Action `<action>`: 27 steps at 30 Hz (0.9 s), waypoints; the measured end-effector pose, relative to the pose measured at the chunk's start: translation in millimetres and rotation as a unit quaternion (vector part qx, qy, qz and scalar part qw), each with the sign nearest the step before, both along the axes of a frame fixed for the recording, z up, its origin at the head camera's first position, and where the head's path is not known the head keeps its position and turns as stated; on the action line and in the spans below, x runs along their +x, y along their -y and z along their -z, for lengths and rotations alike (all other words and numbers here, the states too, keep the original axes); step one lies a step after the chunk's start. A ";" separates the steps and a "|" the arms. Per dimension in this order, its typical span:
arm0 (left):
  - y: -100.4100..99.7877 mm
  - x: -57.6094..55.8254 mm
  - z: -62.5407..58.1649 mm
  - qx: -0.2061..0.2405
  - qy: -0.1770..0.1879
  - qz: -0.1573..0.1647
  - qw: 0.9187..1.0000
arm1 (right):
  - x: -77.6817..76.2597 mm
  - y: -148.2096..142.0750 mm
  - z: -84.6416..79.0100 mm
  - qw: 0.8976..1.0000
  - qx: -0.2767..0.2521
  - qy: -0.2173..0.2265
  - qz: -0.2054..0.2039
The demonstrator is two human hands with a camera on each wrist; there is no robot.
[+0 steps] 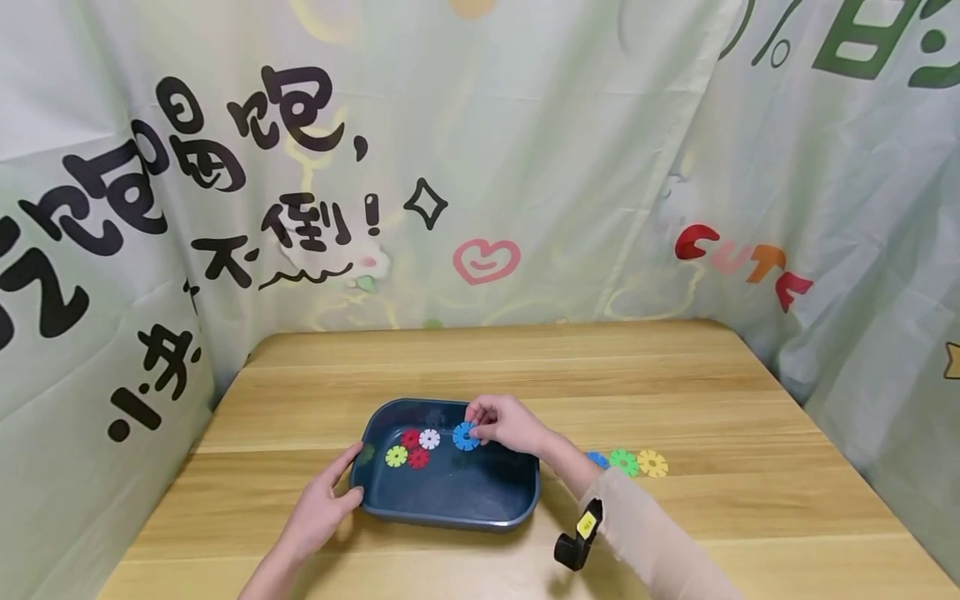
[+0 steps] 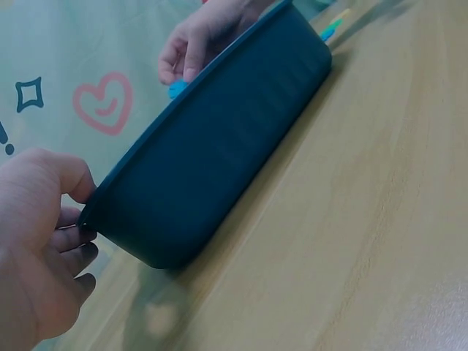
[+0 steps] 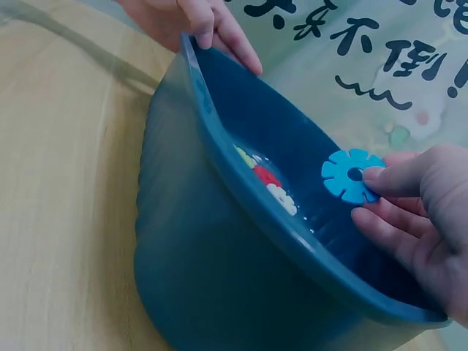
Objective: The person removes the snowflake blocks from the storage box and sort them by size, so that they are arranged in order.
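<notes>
Table [image 1: 795,500] | left hand [image 1: 322,504] grips tray [image 1: 465,493] | right hand [image 1: 512,425] pinches blue disc [image 3: 339,178]

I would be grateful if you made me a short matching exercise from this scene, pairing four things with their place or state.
Column one
1. left hand
2. green disc
3. right hand
4. white disc

Column two
A. pinches one blue disc
B. in the tray, beside red discs
C. holds the tray's rim
D. on the table, between another blue disc and a yellow disc

Right pairs: 1-C, 2-D, 3-A, 4-B.
</notes>
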State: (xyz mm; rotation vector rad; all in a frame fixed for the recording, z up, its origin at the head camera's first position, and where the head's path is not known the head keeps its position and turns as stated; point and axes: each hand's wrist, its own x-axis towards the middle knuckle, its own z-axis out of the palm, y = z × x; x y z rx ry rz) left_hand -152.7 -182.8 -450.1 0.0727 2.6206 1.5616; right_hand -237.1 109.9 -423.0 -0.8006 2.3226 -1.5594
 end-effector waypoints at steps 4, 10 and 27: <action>-0.2 0.1 0.1 0.009 -0.001 0.002 1.000 | 8.4 -3.3 -15.3 1.000 -0.020 0.012 -0.004; -0.2 -0.1 0.5 0.010 -0.001 0.004 1.000 | -0.3 -15.9 -2.4 0.999 -0.046 0.025 0.016; 2.2 -1.6 2.9 0.017 0.010 0.009 1.000 | 3.0 -60.7 -5.3 0.992 -0.092 0.048 0.073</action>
